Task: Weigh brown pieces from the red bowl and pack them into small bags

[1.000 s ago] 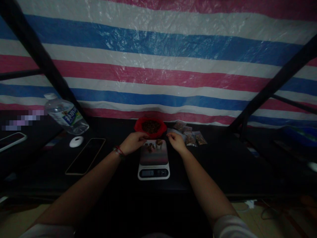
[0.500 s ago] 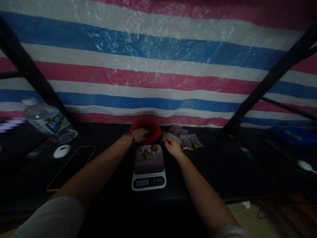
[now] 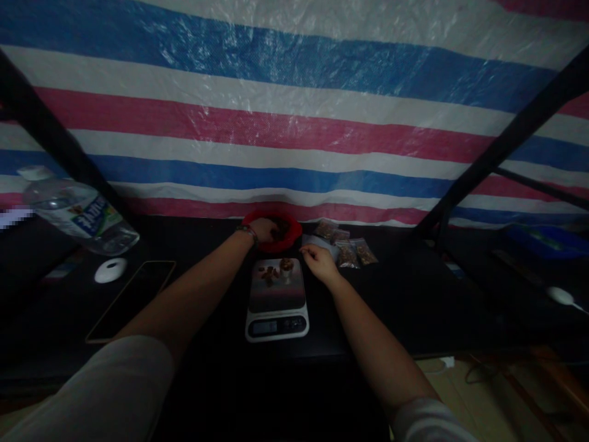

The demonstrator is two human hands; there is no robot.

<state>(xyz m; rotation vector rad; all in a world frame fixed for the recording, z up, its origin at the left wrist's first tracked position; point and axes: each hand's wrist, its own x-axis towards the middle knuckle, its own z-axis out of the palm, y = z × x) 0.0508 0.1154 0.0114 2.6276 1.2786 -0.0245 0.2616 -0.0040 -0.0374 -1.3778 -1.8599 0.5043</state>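
My left hand [image 3: 264,230] reaches into a red bowl [image 3: 296,233] at the back of the table. Its fingertips are lost among the dark contents, too dim to name. My right hand [image 3: 321,263] rests just right of a kitchen scale [image 3: 277,299], its thumb and fingers drawn together. Whether something small is between them I cannot make out. On the scale's top show brown pieces and a small cup, printed or real I cannot tell. Close beyond my right hand lie several small clear bags [image 3: 348,254] of brown bits and a pale flat bag [image 3: 326,244].
At the left stand a large clear bottle [image 3: 85,212], a white computer mouse [image 3: 111,270] and a phone [image 3: 131,301]. Striped plastic sheeting [image 3: 285,135] hangs behind the table, between dark slanted posts [image 3: 501,141]. A blue object [image 3: 545,239] and a white spoon-like item [image 3: 562,296] lie far right.
The view has tilted, so the table things sit slightly higher. My left hand has moved deeper and a little to the right inside the bowl. My right hand stays pinched beside the scale.
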